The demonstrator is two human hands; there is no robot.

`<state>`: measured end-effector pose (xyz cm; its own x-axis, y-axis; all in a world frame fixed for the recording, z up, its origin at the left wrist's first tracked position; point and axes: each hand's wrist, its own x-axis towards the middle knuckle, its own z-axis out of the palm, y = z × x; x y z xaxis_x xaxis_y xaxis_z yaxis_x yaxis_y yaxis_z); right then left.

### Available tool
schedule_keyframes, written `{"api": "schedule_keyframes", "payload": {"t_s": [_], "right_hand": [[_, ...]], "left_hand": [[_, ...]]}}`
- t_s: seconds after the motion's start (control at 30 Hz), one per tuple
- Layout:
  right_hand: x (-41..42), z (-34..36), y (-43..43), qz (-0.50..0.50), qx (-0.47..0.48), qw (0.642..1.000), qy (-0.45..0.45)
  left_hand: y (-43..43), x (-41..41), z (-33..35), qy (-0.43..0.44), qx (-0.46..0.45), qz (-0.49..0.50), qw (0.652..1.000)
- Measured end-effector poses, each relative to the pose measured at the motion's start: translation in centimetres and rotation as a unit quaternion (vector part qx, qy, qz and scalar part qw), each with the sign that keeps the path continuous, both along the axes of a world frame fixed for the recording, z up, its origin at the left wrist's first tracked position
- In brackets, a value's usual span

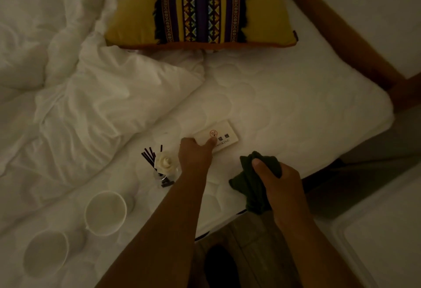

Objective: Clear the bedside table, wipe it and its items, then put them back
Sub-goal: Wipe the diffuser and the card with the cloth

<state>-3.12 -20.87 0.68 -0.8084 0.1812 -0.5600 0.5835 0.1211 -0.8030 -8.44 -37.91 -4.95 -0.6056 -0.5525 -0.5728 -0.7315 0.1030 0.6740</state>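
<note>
A white no-smoking sign block lies on the white mattress. My left hand grips its near left end, thumb on top. My right hand is closed around a bunched dark green cloth, held just above the mattress's near edge, right of the sign. A glass reed diffuser with dark sticks and a white flower stands just left of my left wrist. Two white cups rest on the mattress at the lower left: one with its opening showing, the other nearer the corner.
A crumpled white duvet covers the bed's left side. A yellow patterned cushion lies at the top. The wooden bed frame runs along the right. A white surface sits at the lower right, past a strip of floor.
</note>
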Motion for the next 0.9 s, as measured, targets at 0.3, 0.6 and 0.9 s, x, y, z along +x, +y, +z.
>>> {"api": "schedule_keyframes", "payload": {"t_s": [0.3, 0.6, 0.9], "right_hand": [[-0.8, 3.3, -1.9, 0.078, 0.173, 0.965, 0.182], [-0.1, 2.7, -4.7, 0.117, 0.215, 0.93, 0.275], [1.2, 2.3, -6.2, 0.215, 0.269, 0.879, 0.329]], "left_hand": [[2.3, 5.5, 4.5, 0.145, 0.265, -0.012, 0.953], [-0.4, 10.0, 8.2, 0.109, 0.468, -0.032, 0.876], [-0.9, 10.9, 8.8, 0.089, 0.387, -0.129, 0.909]]}}
